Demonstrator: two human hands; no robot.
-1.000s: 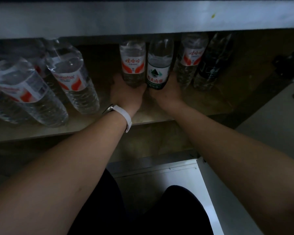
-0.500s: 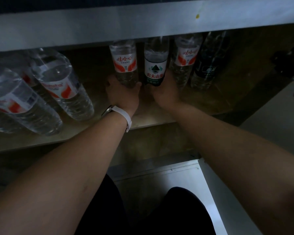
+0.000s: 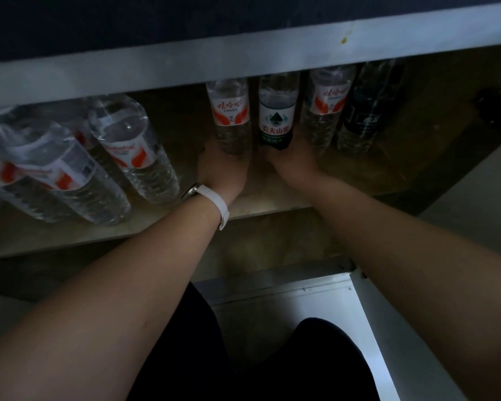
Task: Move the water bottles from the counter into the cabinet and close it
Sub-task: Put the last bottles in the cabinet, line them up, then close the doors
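Note:
Both my arms reach into a dim open cabinet. My left hand (image 3: 222, 169), with a white watch strap on the wrist, wraps the base of a clear bottle with a red-and-white label (image 3: 229, 117) standing on the wooden shelf (image 3: 261, 198). My right hand (image 3: 291, 159) grips the base of a green-labelled bottle (image 3: 276, 117) right beside it. Two more bottles stand to the right: a red-labelled one (image 3: 326, 108) and a dark-labelled one (image 3: 365, 111). Their caps are hidden behind the cabinet's top rail (image 3: 243, 62).
Several large red-labelled bottles (image 3: 133, 151) crowd the left part of the shelf. An open white cabinet door (image 3: 388, 328) hangs at the lower right, beside my dark-clothed knees. A dark object (image 3: 498, 108) sits at the far right.
Both hands have pushed their bottles a little deeper onto the shelf, and the view has shifted down slightly, showing more of the dark counter top.

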